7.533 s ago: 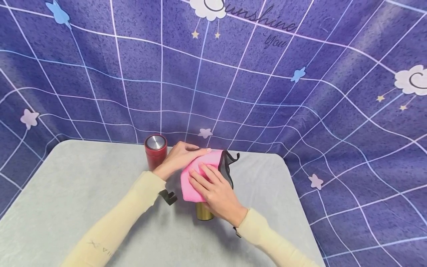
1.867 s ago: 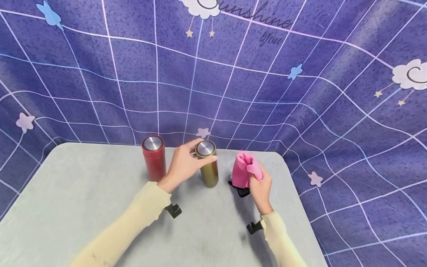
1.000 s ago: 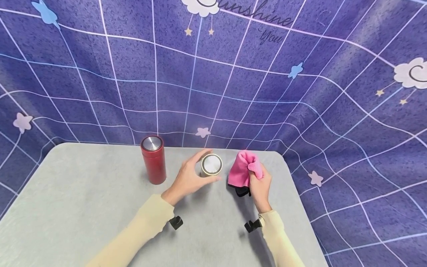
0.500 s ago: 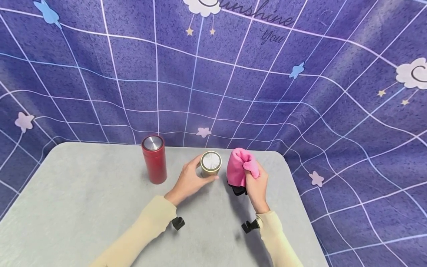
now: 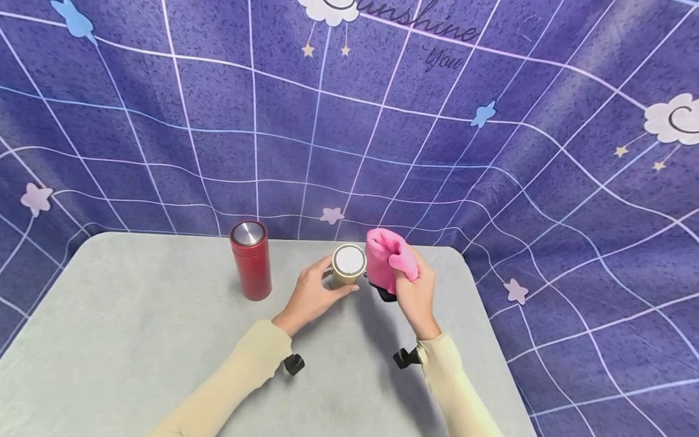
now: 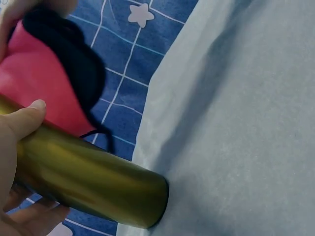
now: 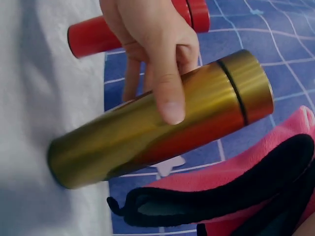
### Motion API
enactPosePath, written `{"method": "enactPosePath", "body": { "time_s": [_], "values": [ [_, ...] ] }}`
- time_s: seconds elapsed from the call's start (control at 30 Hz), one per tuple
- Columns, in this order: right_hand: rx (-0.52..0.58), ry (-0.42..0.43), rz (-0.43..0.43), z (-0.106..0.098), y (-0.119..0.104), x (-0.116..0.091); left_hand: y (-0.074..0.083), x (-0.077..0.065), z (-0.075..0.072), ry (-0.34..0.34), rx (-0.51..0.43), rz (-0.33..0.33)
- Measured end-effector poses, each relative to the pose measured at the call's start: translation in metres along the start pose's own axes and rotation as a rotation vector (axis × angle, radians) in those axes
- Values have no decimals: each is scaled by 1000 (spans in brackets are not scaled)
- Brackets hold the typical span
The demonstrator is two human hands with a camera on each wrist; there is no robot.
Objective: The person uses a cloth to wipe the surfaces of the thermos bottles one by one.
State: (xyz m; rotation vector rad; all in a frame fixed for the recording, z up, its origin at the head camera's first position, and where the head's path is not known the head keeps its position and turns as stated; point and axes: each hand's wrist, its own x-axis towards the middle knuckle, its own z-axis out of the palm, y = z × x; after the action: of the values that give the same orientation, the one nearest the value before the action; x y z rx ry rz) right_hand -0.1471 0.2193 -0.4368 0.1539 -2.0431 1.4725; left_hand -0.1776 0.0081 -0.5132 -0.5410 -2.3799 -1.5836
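At the far left, pale grid lines and a pinkish star (image 5: 36,199) show on the blue-purple cloth (image 5: 218,121) that hangs behind the pale grey surface (image 5: 136,303). Coming right, I see a red bottle (image 5: 253,267) standing upright near the back edge, with a shiny silver top; no hand touches it.

Next comes the person's left hand (image 5: 312,297), reaching in from a cream sleeve (image 5: 240,364) with a small black device (image 5: 293,364) at the wrist. This hand grips a gold bottle (image 5: 347,270) round its body, thumb on the near side and fingers round the other. The gold bottle is near the back of the surface, right of the red bottle and well apart from it. Its silver lid is on, and from the head view it leans towards the person; I can't tell whether its base is on the surface or just above it. From the right wrist view, a dark ring runs round it just below the lid.

Just beside it, on the right, is a pink pouch (image 5: 384,261), its black-edged opening turned downward. The right hand (image 5: 417,297) holds it up by the bunched fabric, thumb and fingers closed on a fold. A second cream sleeve (image 5: 455,382) and black device (image 5: 403,358) follow at that wrist. Furthest right, the cloth bears a white cloud (image 5: 671,118) with 2 little stars (image 5: 659,165) hanging below.
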Motion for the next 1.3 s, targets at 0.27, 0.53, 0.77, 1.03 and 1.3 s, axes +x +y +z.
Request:
{"method": "enactPosePath", "body": {
  "time_s": [0.27, 0.53, 0.77, 1.03, 1.3],
  "values": [
    [-67, -345, -414, 3, -9, 21, -2, 1, 2, 1, 9, 44],
    [-185, -542, -513, -1, -2, 23, -3, 2, 2, -5, -6, 58],
    [-205, -581, -498, -1, 0, 22, -1, 5, 0, -16, -8, 22],
    [-198, -558, -450, -1, 4, 18, 1, 7, 0, -26, -36, -12],
    [-220, -517, -458, -2, 5, 12, 2, 8, 1, -14, -25, -29]
  ]
}}
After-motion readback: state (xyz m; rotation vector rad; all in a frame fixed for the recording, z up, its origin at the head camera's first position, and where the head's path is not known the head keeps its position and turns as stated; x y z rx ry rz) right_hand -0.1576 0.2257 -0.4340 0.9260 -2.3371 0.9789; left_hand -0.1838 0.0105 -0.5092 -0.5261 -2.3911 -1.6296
